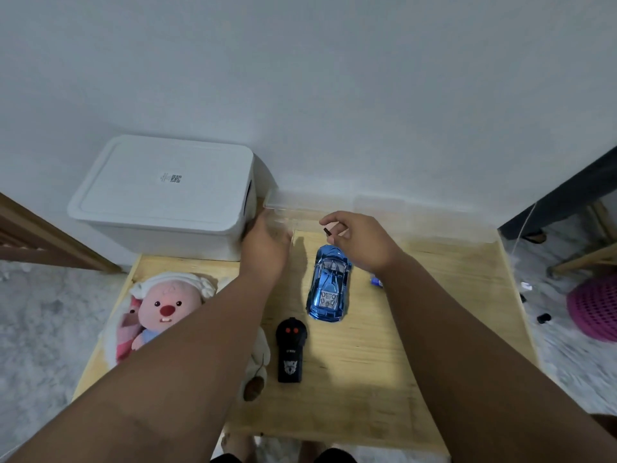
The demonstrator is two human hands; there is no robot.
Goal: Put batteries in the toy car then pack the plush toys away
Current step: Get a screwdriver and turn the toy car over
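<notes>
We see a white bin (160,195) with its lid on at the table's (384,379) far left corner; a small label with a QR code sits on the lid, its print too small for us to read. Near the left edge lies a pink plush (163,309) in a white cap, face up, partly hidden by the left forearm, with a white plush (258,369) just beside it under the same arm. Our left hand (265,243) reaches toward the far edge beside the bin, at a clear box (320,202) there; we cannot tell how far its fingers are spread or whether it grips anything. Near the table's middle a black remote (290,350) lies lengthwise, its two red buttons at the far end; it bears a shield emblem and a line of writing we cannot make out. Just beyond it, toward the right, the blue car (329,289) stands on its wheels, its long axis running near to far. Our right hand (360,240) hovers above the car's far end, thumb and forefinger pinched on a small dark piece (328,232). A small blue-and-white item (376,281) peeks out beside the right forearm.
</notes>
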